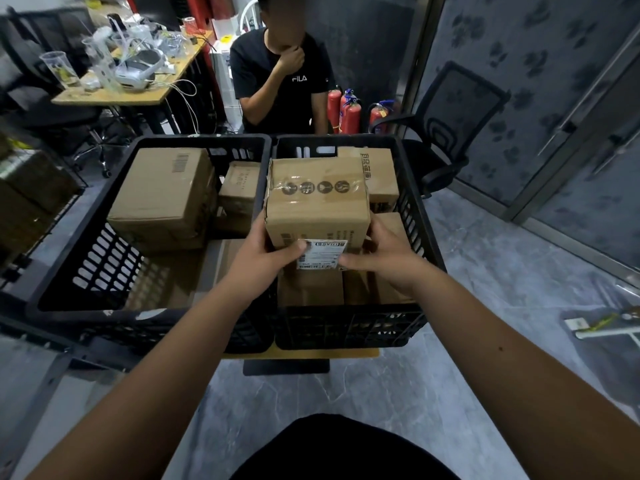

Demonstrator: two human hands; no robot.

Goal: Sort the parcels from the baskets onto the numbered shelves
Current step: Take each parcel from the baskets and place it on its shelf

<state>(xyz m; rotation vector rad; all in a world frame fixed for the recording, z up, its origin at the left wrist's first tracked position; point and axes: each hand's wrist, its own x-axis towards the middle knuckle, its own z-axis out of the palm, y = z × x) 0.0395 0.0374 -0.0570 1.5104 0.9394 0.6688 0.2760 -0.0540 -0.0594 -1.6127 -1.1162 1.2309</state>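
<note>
Both hands' grip clamps a taped brown parcel, label seemingly white.

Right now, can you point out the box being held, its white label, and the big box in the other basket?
Held box (317,202): head view, on its taped top face.
White label (323,254): head view, on the label's printed middle.
Big box (162,195): head view, on its top face, in the left basket (86,271).

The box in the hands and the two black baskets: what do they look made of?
Box: brown cardboard, matte, with glossy clear tape across printed symbols and a white paper label. Baskets: probably hard plastic, black, with moulded slots in the walls.
</note>
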